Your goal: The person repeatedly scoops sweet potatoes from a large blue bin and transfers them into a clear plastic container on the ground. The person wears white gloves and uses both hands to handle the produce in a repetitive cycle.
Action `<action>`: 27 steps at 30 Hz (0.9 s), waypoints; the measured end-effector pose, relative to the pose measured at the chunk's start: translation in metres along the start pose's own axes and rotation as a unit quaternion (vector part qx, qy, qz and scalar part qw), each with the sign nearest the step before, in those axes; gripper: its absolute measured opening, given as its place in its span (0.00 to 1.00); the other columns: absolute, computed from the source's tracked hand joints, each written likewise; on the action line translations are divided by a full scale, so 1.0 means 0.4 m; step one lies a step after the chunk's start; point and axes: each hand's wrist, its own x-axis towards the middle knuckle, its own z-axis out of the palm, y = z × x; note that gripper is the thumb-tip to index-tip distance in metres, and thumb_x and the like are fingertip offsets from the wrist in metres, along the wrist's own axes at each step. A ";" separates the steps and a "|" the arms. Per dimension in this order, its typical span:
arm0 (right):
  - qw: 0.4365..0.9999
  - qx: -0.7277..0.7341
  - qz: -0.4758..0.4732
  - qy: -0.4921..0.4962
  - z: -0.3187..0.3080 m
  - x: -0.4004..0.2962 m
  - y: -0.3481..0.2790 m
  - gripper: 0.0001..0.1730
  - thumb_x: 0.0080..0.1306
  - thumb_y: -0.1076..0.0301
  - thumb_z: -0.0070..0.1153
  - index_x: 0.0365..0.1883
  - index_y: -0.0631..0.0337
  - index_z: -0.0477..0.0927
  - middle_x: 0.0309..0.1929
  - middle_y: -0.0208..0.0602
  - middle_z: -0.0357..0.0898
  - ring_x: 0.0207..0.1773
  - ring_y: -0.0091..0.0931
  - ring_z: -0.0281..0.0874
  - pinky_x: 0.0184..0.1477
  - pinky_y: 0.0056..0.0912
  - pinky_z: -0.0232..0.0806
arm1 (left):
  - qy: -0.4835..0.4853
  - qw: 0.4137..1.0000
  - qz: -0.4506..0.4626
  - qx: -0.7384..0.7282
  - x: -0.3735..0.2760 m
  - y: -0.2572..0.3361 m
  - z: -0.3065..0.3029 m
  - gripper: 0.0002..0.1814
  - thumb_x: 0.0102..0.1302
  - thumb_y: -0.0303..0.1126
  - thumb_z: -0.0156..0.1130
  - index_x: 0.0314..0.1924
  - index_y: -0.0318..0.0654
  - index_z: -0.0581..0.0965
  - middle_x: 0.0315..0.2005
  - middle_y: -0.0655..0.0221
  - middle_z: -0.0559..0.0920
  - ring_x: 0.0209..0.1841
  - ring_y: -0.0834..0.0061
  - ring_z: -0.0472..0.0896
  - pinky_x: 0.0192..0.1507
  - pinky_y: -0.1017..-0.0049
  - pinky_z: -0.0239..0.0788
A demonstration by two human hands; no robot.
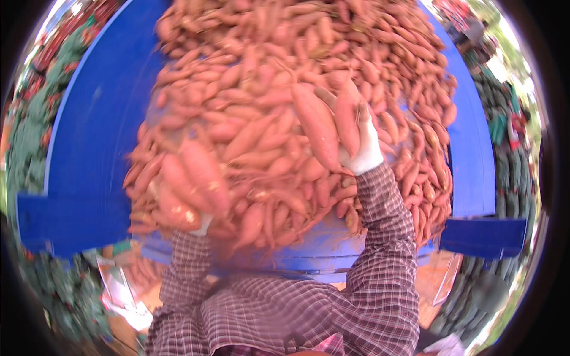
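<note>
Before me spreads a heap of pink-skinned sweet potatoes (254,138) on a blue surface (311,256). My right hand (366,144), in a pale work glove, grips two of them over the heap: a large sweet potato (315,122) on its left and a slimmer sweet potato (347,115) beside the fingers. At the left of the heap, my left hand (203,226) holds a blurred bunch of several sweet potatoes (200,178). Only a bit of its white glove shows; the bunch hides the fingers.
Blue side walls (102,111) flank the heap, with short blue flaps (483,236) at the near corners. Stacked green mesh sacks (26,142) line both sides. Sweet potatoes (143,272) lie in a container at lower left. A person (516,127) is at far right.
</note>
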 end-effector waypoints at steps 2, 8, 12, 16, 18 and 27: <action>0.997 -0.002 0.065 -0.046 0.052 -0.036 0.071 0.43 0.76 0.41 0.52 0.77 0.63 0.60 0.75 0.49 0.64 0.77 0.36 0.62 0.76 0.42 0.59 | -0.041 0.998 -0.004 -0.046 -0.056 -0.001 0.015 0.45 0.73 0.70 0.46 0.74 0.41 0.64 0.70 0.55 0.69 0.70 0.55 0.68 0.70 0.52 0.62; 0.943 -0.268 0.123 -0.154 0.441 -0.106 0.417 0.48 0.71 0.47 0.59 0.79 0.67 0.56 0.75 0.39 0.63 0.76 0.29 0.59 0.75 0.35 0.54 | -0.143 0.960 0.048 -0.236 -0.349 0.148 -0.049 0.45 0.73 0.71 0.46 0.74 0.41 0.64 0.70 0.55 0.69 0.70 0.55 0.68 0.71 0.52 0.62; 0.921 -0.243 0.225 -0.203 0.628 -0.157 0.653 0.48 0.70 0.50 0.60 0.79 0.67 0.56 0.73 0.39 0.65 0.73 0.28 0.64 0.73 0.35 0.58 | -0.005 0.979 0.205 -0.003 -0.629 0.260 -0.107 0.47 0.73 0.72 0.43 0.75 0.37 0.63 0.72 0.51 0.67 0.72 0.52 0.65 0.74 0.50 0.57; 0.895 -0.261 0.285 -0.223 0.755 -0.238 0.947 0.47 0.69 0.55 0.62 0.79 0.64 0.55 0.61 0.33 0.73 0.58 0.25 0.74 0.59 0.32 0.69 | 0.169 0.950 0.261 -0.030 -0.931 0.372 -0.141 0.41 0.74 0.67 0.46 0.68 0.38 0.72 0.62 0.52 0.75 0.62 0.51 0.74 0.66 0.53 0.64; 0.869 -0.254 0.336 -0.261 0.861 -0.275 1.094 0.49 0.69 0.53 0.61 0.79 0.68 0.53 0.67 0.40 0.68 0.66 0.30 0.68 0.66 0.35 0.62 | 0.113 0.934 0.334 0.056 -1.075 0.445 -0.235 0.36 0.78 0.63 0.44 0.66 0.38 0.74 0.58 0.52 0.79 0.58 0.53 0.77 0.63 0.54 0.68; 0.801 -0.233 0.461 -0.302 1.081 -0.291 1.919 0.35 0.75 0.57 0.56 0.75 0.63 0.62 0.58 0.34 0.77 0.57 0.26 0.77 0.57 0.33 0.71 | 0.253 0.860 0.444 -0.008 -1.624 0.916 -0.408 0.40 0.71 0.66 0.57 0.66 0.37 0.73 0.56 0.56 0.81 0.55 0.59 0.81 0.54 0.59 0.77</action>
